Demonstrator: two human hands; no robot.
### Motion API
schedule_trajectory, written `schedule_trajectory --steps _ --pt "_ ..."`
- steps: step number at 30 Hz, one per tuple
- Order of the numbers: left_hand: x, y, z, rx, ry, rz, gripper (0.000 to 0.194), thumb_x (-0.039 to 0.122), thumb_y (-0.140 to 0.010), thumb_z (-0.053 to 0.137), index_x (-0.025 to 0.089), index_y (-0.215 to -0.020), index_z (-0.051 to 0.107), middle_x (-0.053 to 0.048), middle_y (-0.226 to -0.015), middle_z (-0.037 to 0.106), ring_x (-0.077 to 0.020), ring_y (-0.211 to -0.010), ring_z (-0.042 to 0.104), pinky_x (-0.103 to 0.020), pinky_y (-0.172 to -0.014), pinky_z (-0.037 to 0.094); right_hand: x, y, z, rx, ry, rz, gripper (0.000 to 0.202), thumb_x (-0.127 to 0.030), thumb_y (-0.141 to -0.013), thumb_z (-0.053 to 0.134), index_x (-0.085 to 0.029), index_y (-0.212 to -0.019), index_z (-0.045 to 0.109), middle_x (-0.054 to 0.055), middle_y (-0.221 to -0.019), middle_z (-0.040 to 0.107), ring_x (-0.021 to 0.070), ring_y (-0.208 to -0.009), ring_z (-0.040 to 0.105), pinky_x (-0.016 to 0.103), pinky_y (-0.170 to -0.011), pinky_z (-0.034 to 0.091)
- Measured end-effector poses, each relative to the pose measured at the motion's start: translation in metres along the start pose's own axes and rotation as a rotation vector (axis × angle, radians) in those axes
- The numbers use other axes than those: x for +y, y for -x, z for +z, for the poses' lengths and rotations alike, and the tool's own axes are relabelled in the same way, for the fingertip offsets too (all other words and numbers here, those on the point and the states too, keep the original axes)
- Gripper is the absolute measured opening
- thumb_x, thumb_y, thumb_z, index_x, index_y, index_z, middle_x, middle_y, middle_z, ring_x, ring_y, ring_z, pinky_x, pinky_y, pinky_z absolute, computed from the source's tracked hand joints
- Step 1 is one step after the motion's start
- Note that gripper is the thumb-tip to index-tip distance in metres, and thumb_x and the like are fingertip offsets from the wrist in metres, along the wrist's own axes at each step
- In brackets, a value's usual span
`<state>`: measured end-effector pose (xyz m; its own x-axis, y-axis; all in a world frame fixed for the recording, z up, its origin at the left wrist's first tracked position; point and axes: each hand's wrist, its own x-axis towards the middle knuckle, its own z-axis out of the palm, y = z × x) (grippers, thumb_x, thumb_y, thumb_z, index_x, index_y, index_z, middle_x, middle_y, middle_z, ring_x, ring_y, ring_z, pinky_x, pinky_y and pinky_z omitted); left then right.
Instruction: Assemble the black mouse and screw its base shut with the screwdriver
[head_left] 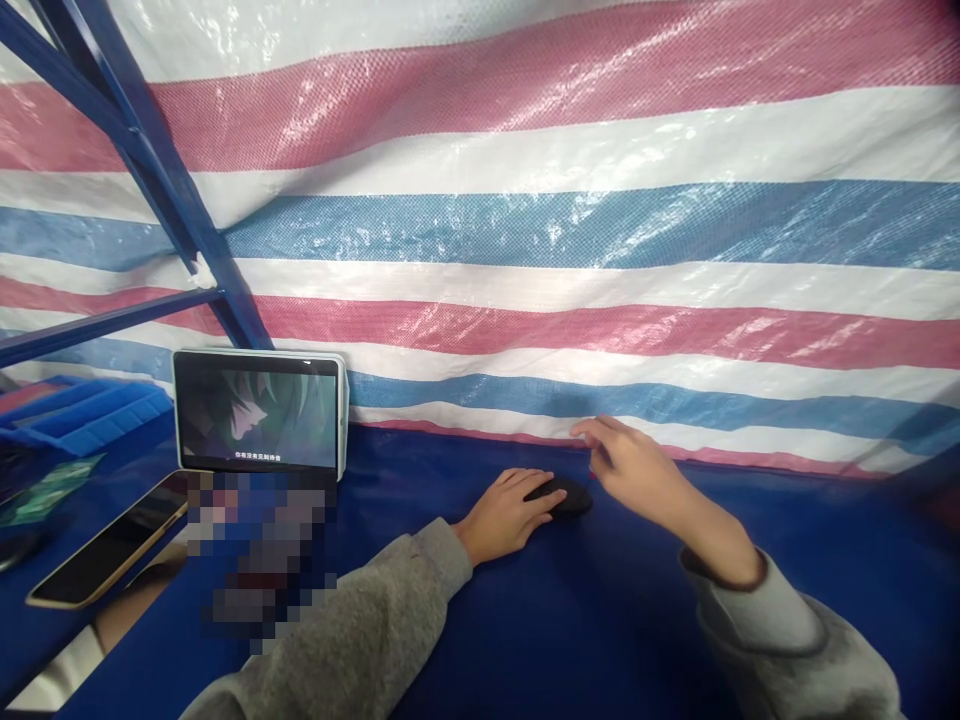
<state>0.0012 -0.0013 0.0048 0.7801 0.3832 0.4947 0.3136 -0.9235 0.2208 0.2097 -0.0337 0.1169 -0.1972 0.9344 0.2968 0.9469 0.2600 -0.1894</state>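
Observation:
My left hand [506, 515] reaches in from the lower left in a grey sleeve, its fingers and thumb laid over a flat, dark, rounded object [576, 498] on the blue tabletop [555, 620]. Just to the right, my right hand [637, 475] is raised slightly over the table near its back edge. Its index finger points left and the other fingers curl in. A tiny red bit shows by the curled fingertips; what it belongs to is too small to make out.
A tablet [259, 415] playing a video leans at the back left. Nearby lie a phone [112, 540], blue trays [97, 415] and a green board [56, 492]. Part of a person shows at lower left. Blue frame bars [161, 180] and a striped sheet [562, 230] stand behind.

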Motion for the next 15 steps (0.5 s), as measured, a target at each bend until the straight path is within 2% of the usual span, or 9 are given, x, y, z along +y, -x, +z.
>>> schedule_trajectory --steps 4,9,11,13,15 --pt "-0.0001 -0.0001 0.0006 0.005 -0.004 0.001 0.036 0.028 -0.099 0.047 0.024 -0.134 0.052 -0.011 -0.139 0.051 -0.0234 -0.128 0.048 -0.042 -0.107 0.04 -0.0035 0.0003 0.0003 -0.017 0.004 0.016 0.028 -0.019 -0.091 0.039 -0.019 -0.108 0.061 0.007 -0.093 0.07 0.0219 -0.084 0.065 0.031 -0.072 0.043" --pt "-0.0002 -0.0001 0.0014 0.003 -0.005 0.0 0.037 0.028 -0.099 0.048 0.024 -0.135 0.051 -0.01 -0.139 0.051 -0.0226 -0.129 0.047 -0.042 -0.108 0.039 -0.0012 -0.0006 -0.0008 0.02 0.127 0.121 0.035 -0.009 -0.083 0.042 -0.019 -0.11 0.062 0.008 -0.098 0.07 0.0215 -0.079 0.065 0.03 -0.067 0.04" --pt "-0.0003 -0.0001 0.0015 0.006 -0.003 0.0 0.036 0.028 -0.099 0.047 0.023 -0.135 0.052 -0.01 -0.139 0.051 -0.0226 -0.129 0.047 -0.042 -0.108 0.039 -0.0018 -0.0008 -0.0012 0.023 0.152 0.15 0.033 -0.011 -0.086 0.041 -0.018 -0.11 0.062 0.008 -0.092 0.071 0.0229 -0.08 0.065 0.03 -0.066 0.039" --pt "-0.0004 -0.0001 0.0015 0.003 -0.003 0.002 0.036 0.028 -0.099 0.047 0.023 -0.134 0.052 -0.011 -0.139 0.051 -0.023 -0.129 0.047 -0.042 -0.108 0.039 -0.0038 -0.0006 -0.0014 0.017 0.142 0.144 0.031 -0.015 -0.09 0.038 -0.018 -0.109 0.063 0.007 -0.084 0.071 0.0235 -0.08 0.066 0.031 -0.066 0.039" --pt "-0.0005 0.0 0.0017 0.003 -0.003 0.003 0.036 0.029 -0.099 0.046 0.023 -0.134 0.052 -0.011 -0.139 0.051 -0.0234 -0.128 0.047 -0.043 -0.107 0.04 -0.0065 0.0001 -0.0016 0.017 0.121 0.099 0.031 -0.015 -0.091 0.038 -0.019 -0.109 0.062 0.006 -0.085 0.07 0.0217 -0.077 0.066 0.03 -0.066 0.039"
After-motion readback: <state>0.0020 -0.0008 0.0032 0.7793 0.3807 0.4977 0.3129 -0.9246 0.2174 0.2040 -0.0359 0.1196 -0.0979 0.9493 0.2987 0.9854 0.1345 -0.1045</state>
